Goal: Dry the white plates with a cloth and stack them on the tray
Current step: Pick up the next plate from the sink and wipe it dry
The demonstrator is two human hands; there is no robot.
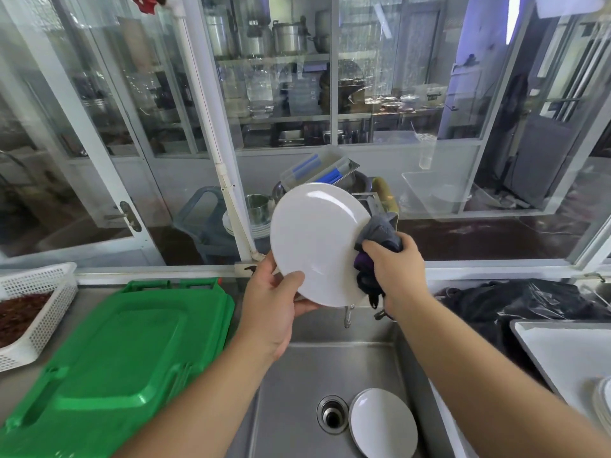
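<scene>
One white plate (pixel 317 242) is held tilted above the sink (pixel 297 375), left hand (pixel 271 302) pinching its 7 o'clock rim, thumb over the face. Right hand (pixel 393 269) fingers clutch the cloth (pixel 378 234) against the 3 o'clock edge. Risk: a wet rim slipping under wiping pressure, dropping onto the second plate (pixel 383 421) below. Tray (pixel 562 345) at 4 o'clock offers open room.

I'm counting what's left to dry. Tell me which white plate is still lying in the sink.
The small plate beside the drain, untouched. The other plate is held up by the left hand while the right hand rubs it with the cloth.
</scene>
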